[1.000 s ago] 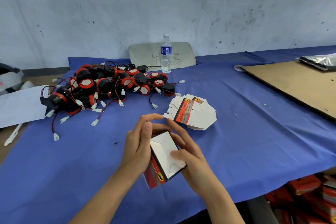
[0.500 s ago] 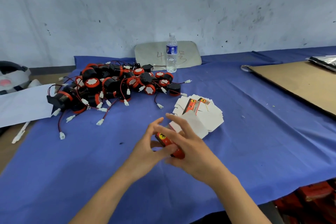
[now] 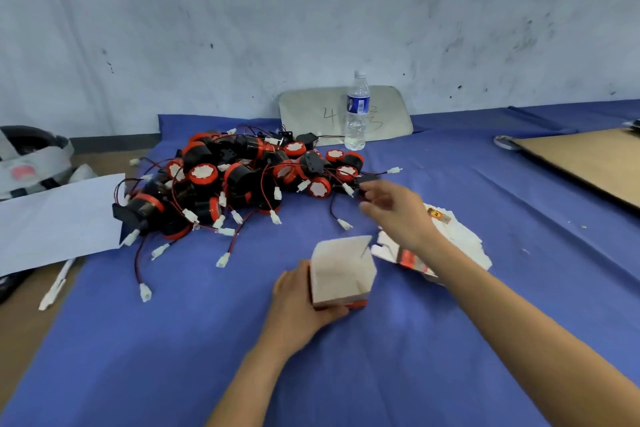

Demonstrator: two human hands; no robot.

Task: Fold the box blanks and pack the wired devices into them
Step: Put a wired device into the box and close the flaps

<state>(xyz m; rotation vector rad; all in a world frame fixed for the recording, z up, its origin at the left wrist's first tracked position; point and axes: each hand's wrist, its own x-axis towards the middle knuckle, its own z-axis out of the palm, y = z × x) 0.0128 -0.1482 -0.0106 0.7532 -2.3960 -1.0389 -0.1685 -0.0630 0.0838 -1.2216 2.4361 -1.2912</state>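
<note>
Left hand (image 3: 298, 302) grips the folded box (image 3: 341, 272) near the front-middle of the surface (image 3: 346, 374), box standing upright w/ its open top flaps up, fingers curled round its left side & bottom. Right hand (image 3: 398, 211) is stretched toward the pile of wired devices (image 3: 242, 180) in the back-left part, fingers loosely curled, reaching at a black device (image 3: 369, 179) on the pile's right edge; can't tell if they're touching it, too blurred. Stack of flat box blanks (image 3: 457, 239) lies under the right forearm, just right of the box. Water bottle (image 3: 356, 111) stands at the back edge, cardboard sheet (image 3: 581, 156) toward the right edge.
</note>
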